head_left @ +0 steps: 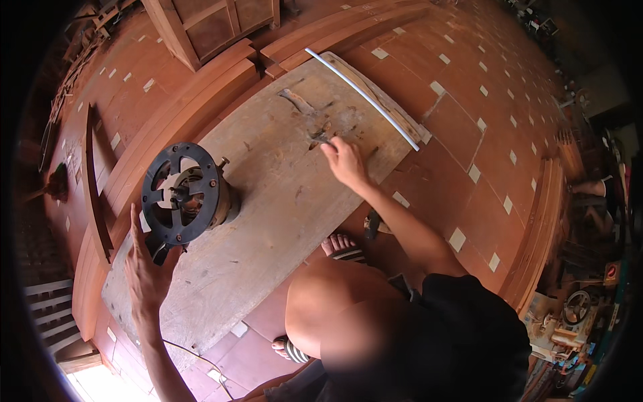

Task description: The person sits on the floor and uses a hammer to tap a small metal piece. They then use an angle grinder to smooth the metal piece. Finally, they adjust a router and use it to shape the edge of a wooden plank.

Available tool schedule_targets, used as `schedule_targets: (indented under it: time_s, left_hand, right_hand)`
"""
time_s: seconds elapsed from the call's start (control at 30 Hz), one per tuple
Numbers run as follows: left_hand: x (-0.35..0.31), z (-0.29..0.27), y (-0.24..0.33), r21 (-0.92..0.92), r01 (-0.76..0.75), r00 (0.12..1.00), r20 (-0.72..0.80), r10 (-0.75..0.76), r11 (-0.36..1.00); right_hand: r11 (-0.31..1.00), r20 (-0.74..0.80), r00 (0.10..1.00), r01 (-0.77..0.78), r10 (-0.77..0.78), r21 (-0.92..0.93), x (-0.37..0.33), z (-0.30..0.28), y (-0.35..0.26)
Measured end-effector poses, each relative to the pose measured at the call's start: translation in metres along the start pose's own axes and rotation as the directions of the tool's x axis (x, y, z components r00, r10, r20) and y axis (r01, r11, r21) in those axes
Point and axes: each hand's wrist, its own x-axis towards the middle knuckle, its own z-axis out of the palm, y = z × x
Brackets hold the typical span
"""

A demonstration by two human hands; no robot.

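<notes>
A router (pixel 179 194) stands on the worn wooden board with its round black base plate facing up. My left hand (pixel 149 275) is beside its near left side, fingers stretched out and thumb apart, next to a black handle (pixel 161 253). I cannot tell if the hand touches it. Over the board's far part, my right hand (pixel 345 161) has its fingers bent together at a cluster of small dark metal pieces (pixel 320 132). Whatever its fingertips hold is too small to make out. A flat, worn tool-like piece (pixel 296 101) lies just beyond.
A thin white strip (pixel 365 99) lies along the board's (pixel 268 221) far right end. Long reddish timbers (pixel 194 114) run behind the board, near a wooden cabinet frame (pixel 207 27). A cable (pixel 201 358) trails at the lower left. More planks (pixel 539 234) lie at right.
</notes>
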Motion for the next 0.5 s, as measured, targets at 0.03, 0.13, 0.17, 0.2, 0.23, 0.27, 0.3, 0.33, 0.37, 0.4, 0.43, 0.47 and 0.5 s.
schedule_targets:
  time_s: [0.03, 0.13, 0.17, 0.2, 0.23, 0.27, 0.3, 0.33, 0.37, 0.4, 0.43, 0.47, 0.5]
  left_hand:
    - [0.001, 0.001, -0.012, 0.009, -0.067, 0.997, 0.024, 0.067, 0.998]
    - [0.003, 0.009, -0.020, 0.080, -0.103, 0.995, 0.014, 0.102, 0.992]
    - [0.005, 0.012, -0.015, 0.101, -0.089, 0.996, -0.002, 0.090, 0.991]
    - [0.005, 0.017, -0.013, 0.079, -0.076, 0.997, -0.021, 0.077, 0.994]
    - [0.002, 0.014, -0.016, 0.089, -0.043, 0.998, -0.047, 0.048, 0.995]
    - [-0.001, 0.013, -0.018, 0.095, -0.011, 0.997, -0.075, 0.019, 0.995]
    - [-0.001, 0.016, -0.014, 0.112, -0.020, 0.993, -0.117, 0.033, 0.994]
    - [-0.001, 0.013, -0.008, 0.136, -0.015, 0.992, -0.118, 0.031, 0.991]
    - [-0.001, 0.011, -0.008, 0.132, -0.012, 0.993, -0.111, 0.027, 0.991]
    - [-0.003, 0.007, -0.011, 0.142, -0.005, 0.994, -0.104, 0.020, 0.990]
    - [-0.005, 0.006, -0.011, 0.156, 0.022, 0.993, -0.114, -0.004, 0.988]
    - [-0.007, 0.006, -0.007, 0.136, 0.039, 0.996, -0.089, -0.027, 0.990]
    - [-0.010, 0.005, -0.005, 0.155, 0.060, 0.996, -0.075, -0.049, 0.986]
  right_hand:
    - [0.994, -0.100, 0.995, -0.024, 0.013, -0.111, 0.006, -0.016, 0.025]
    - [0.921, -0.246, 0.961, -0.208, 0.128, -0.330, 0.035, -0.054, 0.079]
    - [0.910, -0.282, 0.958, -0.165, 0.055, -0.381, 0.039, -0.068, 0.100]
    - [0.895, -0.311, 0.950, -0.115, -0.028, -0.431, 0.046, -0.082, 0.114]
    - [0.868, -0.283, 0.959, -0.113, -0.033, -0.484, 0.052, -0.082, 0.103]
    - [0.866, -0.287, 0.958, -0.124, -0.023, -0.485, 0.053, -0.082, 0.092]
    - [0.860, -0.298, 0.954, -0.145, -0.009, -0.490, 0.050, -0.089, 0.088]
    - [0.854, -0.285, 0.957, -0.111, -0.046, -0.509, 0.046, -0.093, 0.090]
    - [0.847, -0.274, 0.958, -0.075, -0.085, -0.526, 0.046, -0.095, 0.091]
    - [0.858, -0.248, 0.964, -0.045, -0.097, -0.512, 0.045, -0.090, 0.081]
    - [0.864, -0.227, 0.968, -0.024, -0.105, -0.502, 0.044, -0.087, 0.073]
    - [0.871, -0.208, 0.970, 0.005, -0.123, -0.491, 0.046, -0.086, 0.071]
    - [0.879, -0.187, 0.973, 0.034, -0.139, -0.475, 0.049, -0.082, 0.069]
